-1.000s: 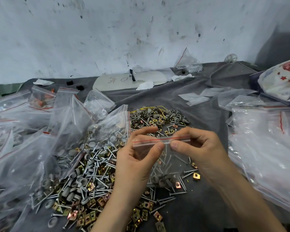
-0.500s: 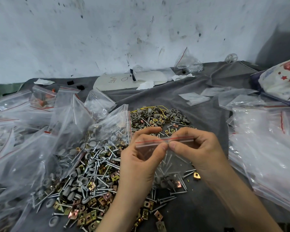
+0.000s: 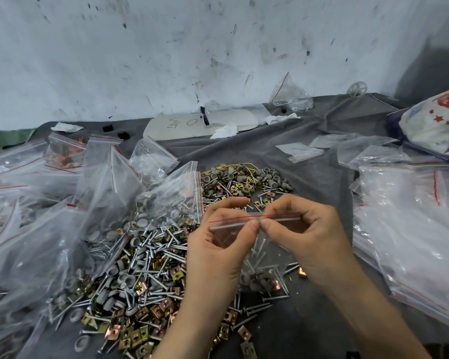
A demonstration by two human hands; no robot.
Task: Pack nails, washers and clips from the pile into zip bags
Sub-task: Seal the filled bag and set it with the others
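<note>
Grey cloth [image 3: 309,177] covers the surface. Over the right edge of the pile [image 3: 151,255], my left hand [image 3: 215,255] and right hand [image 3: 311,239] both pinch the zip bag [image 3: 263,260] along its red-lined seal, with nails and washers inside.

Your left hand [image 3: 218,247] and right hand [image 3: 309,237] sit side by side, forearms angling in from below, thumb tips almost touching, each pinching the top edge of the clear red-lined plastic zip bag [image 3: 283,218]
</note>
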